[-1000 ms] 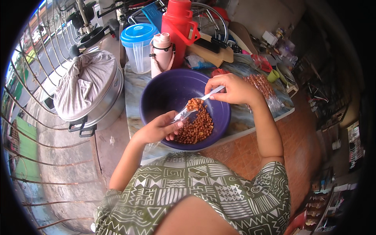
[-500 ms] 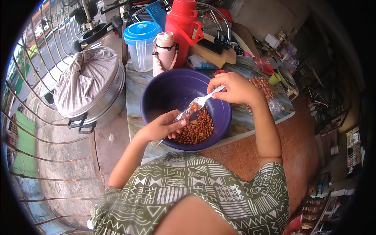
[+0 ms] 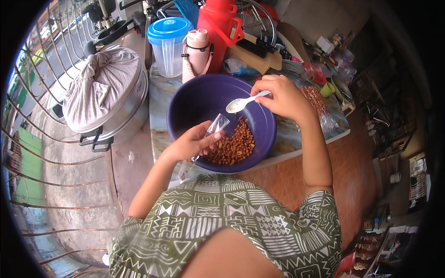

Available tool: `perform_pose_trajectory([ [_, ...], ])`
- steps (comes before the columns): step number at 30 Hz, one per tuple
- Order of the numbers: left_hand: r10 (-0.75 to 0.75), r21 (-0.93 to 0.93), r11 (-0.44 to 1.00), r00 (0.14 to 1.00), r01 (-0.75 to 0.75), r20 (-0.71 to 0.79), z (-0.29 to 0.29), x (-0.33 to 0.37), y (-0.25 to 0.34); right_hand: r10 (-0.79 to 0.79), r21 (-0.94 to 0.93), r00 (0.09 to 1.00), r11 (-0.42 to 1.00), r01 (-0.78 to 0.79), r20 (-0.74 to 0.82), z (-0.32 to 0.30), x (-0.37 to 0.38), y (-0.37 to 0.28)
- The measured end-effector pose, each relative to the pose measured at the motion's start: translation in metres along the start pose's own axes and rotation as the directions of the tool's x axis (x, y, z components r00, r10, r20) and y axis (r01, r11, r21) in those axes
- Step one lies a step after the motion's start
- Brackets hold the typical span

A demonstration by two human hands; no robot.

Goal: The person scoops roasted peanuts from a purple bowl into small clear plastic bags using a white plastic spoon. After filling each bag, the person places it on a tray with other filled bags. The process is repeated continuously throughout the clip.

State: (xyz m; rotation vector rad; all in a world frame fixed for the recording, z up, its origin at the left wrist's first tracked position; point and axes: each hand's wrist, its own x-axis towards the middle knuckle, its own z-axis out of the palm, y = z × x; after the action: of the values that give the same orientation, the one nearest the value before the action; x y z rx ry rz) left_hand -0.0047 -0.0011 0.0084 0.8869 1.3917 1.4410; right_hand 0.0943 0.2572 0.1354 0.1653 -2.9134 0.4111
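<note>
My left hand (image 3: 192, 140) pinches a narrow clear plastic bag (image 3: 219, 122), its mouth upward over the near left part of a purple bowl (image 3: 194, 99). The bag's lower end hangs below my hand, outside the bowl's rim, with a little brown in it. In my right hand (image 3: 278, 95) is a white plastic spoon (image 3: 238, 104), held by its handle above the bowl. Only small bits show in the spoon's hollow. Reddish-brown peanuts (image 3: 234, 146) are heaped in the near side of the bowl. Spoon and bag are apart.
Behind the bowl stand a pink bottle (image 3: 197, 58), a blue-lidded container (image 3: 169, 53) and a red jug (image 3: 218, 28). Filled peanut bags (image 3: 313, 99) lie on the marbled table (image 3: 160, 120) at right. A large cloth-covered pot (image 3: 104, 95) stands left, beside metal bars.
The spoon held peanuts at the bag's mouth; they have left it, and it has drawn back up and right. The bag's mouth now stands free of the spoon.
</note>
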Motion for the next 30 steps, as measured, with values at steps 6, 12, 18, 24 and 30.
perform_pose_trajectory([
  [6, 0.030, -0.044, 0.999, 1.000, -0.029, 0.003, 0.000, 0.001, -0.003, 0.049, 0.161, 0.983, 0.984, -0.077, 0.176, 0.115, -0.003, 0.076],
  [12, 0.030, -0.082, 0.996, 1.000, -0.030, -0.004, 0.000, -0.003, -0.010, -0.040, 0.314, 0.941, 0.947, -0.072, 0.337, 0.155, -0.013, 0.066],
  [18, -0.014, -0.066, 0.998, 1.000, 0.014, 0.009, -0.002, -0.002, -0.008, -0.039, 0.394, 0.823, 0.890, -0.229, 0.567, 0.145, -0.021, 0.048],
  [24, -0.004, -0.058, 0.998, 0.999, 0.007, 0.048, -0.003, -0.004, -0.007, -0.065, 0.529, 0.850, 0.807, -0.262, 0.522, 0.112, -0.023, 0.068],
  [30, -0.027, -0.030, 0.999, 0.998, 0.029, 0.060, -0.002, -0.005, -0.005, 0.007, 0.525, 0.919, 0.819, -0.232, 0.395, 0.039, -0.017, 0.053],
])
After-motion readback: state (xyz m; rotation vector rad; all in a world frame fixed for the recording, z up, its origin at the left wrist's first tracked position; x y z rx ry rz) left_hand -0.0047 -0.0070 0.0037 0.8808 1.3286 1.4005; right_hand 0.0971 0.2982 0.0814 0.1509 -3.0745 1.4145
